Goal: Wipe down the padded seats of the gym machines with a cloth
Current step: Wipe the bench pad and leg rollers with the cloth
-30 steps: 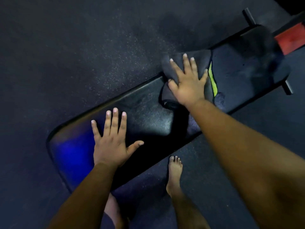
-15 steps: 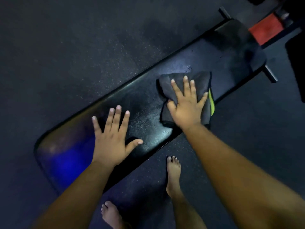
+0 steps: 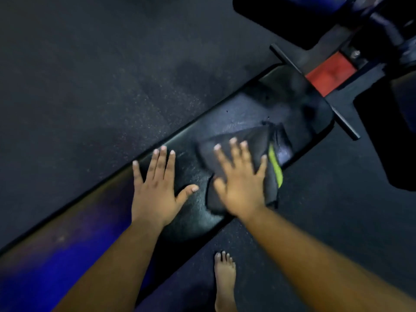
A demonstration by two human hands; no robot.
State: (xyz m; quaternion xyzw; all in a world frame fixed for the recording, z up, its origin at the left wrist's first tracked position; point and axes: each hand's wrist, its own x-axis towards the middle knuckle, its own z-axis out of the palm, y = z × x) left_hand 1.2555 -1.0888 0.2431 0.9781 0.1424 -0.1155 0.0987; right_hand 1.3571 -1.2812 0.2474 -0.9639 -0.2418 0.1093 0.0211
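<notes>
A long black padded bench [image 3: 243,113] runs diagonally from lower left to upper right. On it lies a dark grey cloth [image 3: 258,140] with a lime-green stripe. My right hand [image 3: 240,181] presses flat on the cloth, fingers spread and straight. Just left of the cloth, my left hand [image 3: 155,188] rests flat on the bare pad, fingers spread. The cloth's near part is hidden under my right palm.
The bench's black cross foot and a red frame piece [image 3: 331,73] lie at the upper right, with more dark machine parts [image 3: 387,136] beyond. Speckled rubber floor [image 3: 90,75] surrounds the bench. My bare foot [image 3: 225,278] stands close to the bench's near side.
My right hand has slid the cloth across the pad toward its near edge and closer to my left hand. The view has shifted, showing more of the frame at upper right.
</notes>
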